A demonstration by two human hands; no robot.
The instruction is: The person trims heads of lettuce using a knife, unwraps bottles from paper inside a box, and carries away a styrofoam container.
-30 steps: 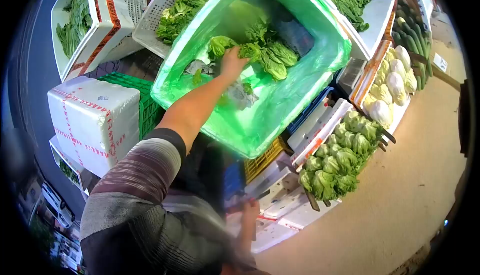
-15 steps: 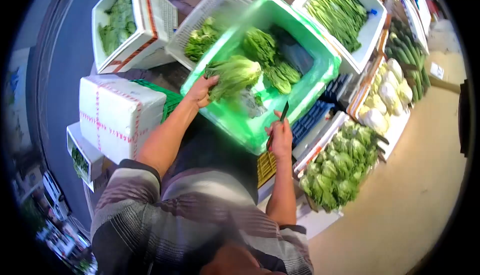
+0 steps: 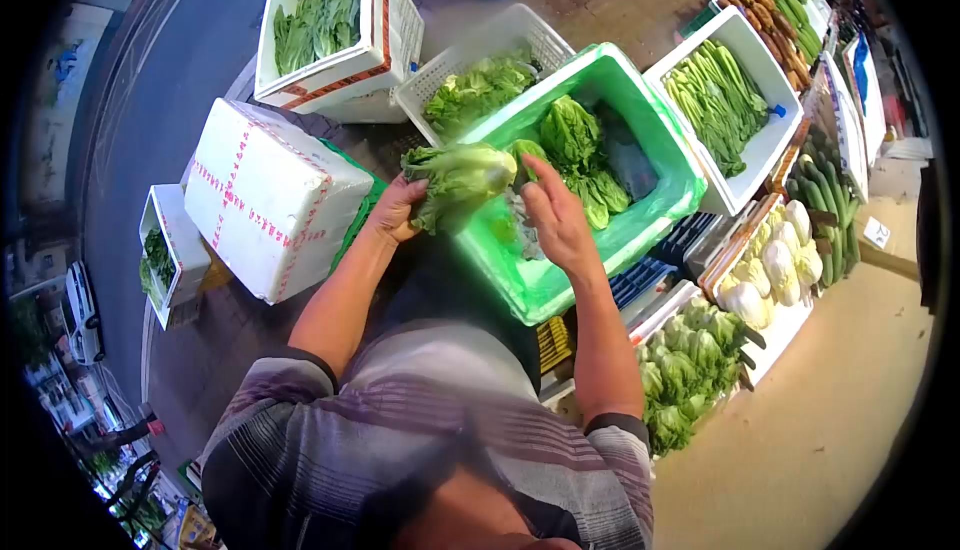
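Observation:
My left hand is closed around the leafy end of a head of lettuce, held over the near left rim of a green-lined crate. The pale cut base of the lettuce points right. My right hand is at that base, fingers curled, the index finger and thumb near the stem. The knife seen in it a moment ago is hidden behind the fingers now. More lettuce heads lie inside the crate, with a clear plastic bag beside them.
A white basket of greens adjoins the crate. Foam boxes hold leafy greens and long green stalks. A closed foam box stands at left. Lettuces, napa cabbages and cucumbers lie at right, by a tan surface.
My right hand has risen from the crate's near edge to the lettuce base, and the knife has gone out of sight. The lettuce in my left hand has shifted toward the crate's left rim.

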